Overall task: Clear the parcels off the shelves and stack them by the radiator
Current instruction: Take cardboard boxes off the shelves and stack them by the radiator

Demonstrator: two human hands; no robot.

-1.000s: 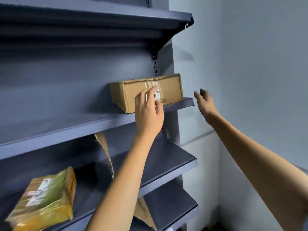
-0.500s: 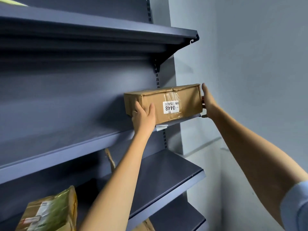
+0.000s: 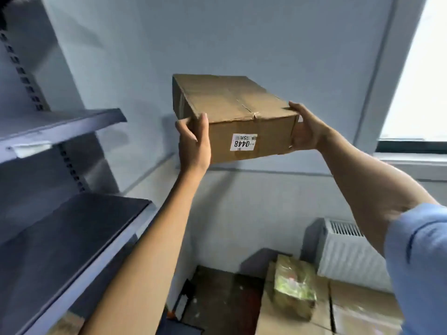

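Beside grey shelves point(image 3: 72, 122), pale wall point(image 3: 242, 32)

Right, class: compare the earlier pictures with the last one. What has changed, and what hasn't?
The cardboard box labelled 0448 has left the shelf: the left hand and right hand took hold of its ends, lifted it clear and swung it right, above the stacked parcels by the radiator. The grip on both ends is unchanged since half a second ago.
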